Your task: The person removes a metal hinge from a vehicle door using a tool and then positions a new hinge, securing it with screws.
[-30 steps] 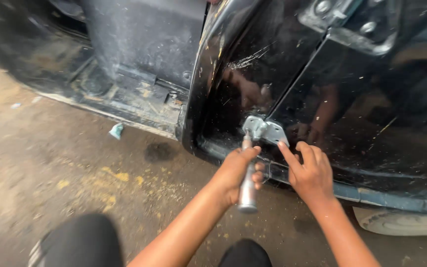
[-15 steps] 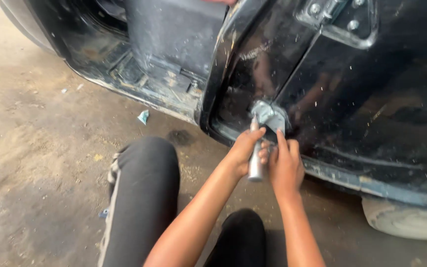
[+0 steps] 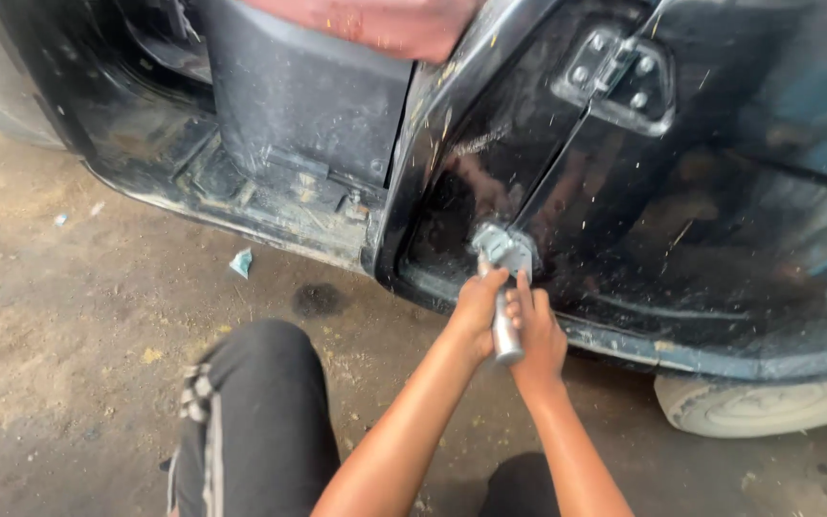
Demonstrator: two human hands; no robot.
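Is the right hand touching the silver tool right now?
Touching. The head view shows the right hand pressed against the silver tool's handle, fingers along it, with no gap between them.

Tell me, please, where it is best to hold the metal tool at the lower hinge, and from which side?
Probably grip the metal tool on its bare round shaft, from below: its head sits on the lower hinge, so only the shaft is free. Left hand and right hand grip there.
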